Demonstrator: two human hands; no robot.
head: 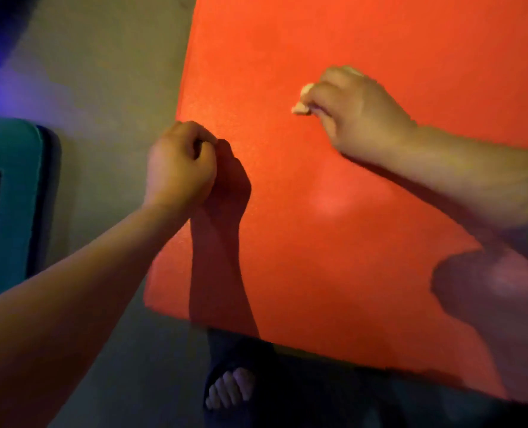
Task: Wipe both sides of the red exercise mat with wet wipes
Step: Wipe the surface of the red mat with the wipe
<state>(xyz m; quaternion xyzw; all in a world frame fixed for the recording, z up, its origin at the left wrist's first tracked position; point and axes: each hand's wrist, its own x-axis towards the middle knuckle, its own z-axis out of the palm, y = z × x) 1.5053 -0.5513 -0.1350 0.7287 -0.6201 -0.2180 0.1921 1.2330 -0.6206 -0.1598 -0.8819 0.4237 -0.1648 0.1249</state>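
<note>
The red exercise mat (333, 242) fills the middle and right of the head view, its lower edge raised above the floor. My left hand (182, 163) grips the mat's left edge with curled fingers. My right hand (358, 115) is further up on the mat's face. It holds a small crumpled white wet wipe (302, 104) against the red surface. The left arm casts a dark shadow on the mat, just right of the left hand.
A teal object with a dark border (12, 196) stands at the left edge. A foot in a dark sandal (230, 389) shows below the mat's lower edge. Beige floor (108, 75) lies left of the mat.
</note>
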